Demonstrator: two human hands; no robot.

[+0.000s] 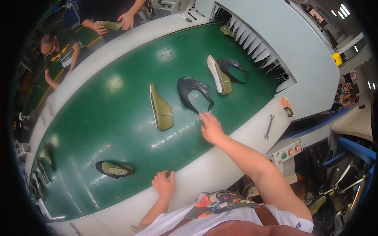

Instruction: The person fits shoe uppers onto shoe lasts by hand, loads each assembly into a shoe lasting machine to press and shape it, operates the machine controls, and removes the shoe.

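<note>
A black shoe upper (189,87), curved like a horseshoe, lies on the green conveyor belt (118,114). The fingertips of my right hand (212,129) are at its near end, fingers stretched out and thumb apart. To its left is an olive-green shoe last (162,112) with a pale sole and a white band round it. Another such last (219,76) lies farther right, against a second black upper (234,69). My left hand (163,184) is at the belt's near edge, fingers spread, holding nothing. Nearest to it, on the left, is a last with a black upper (114,169).
A grey machine housing (311,70) with hanging strips stands over the belt's right end. On the white rim lie a wrench (269,126) and a tape roll (288,112). A control box (288,152) has buttons. Two people are across the belt, one holding a last (110,25).
</note>
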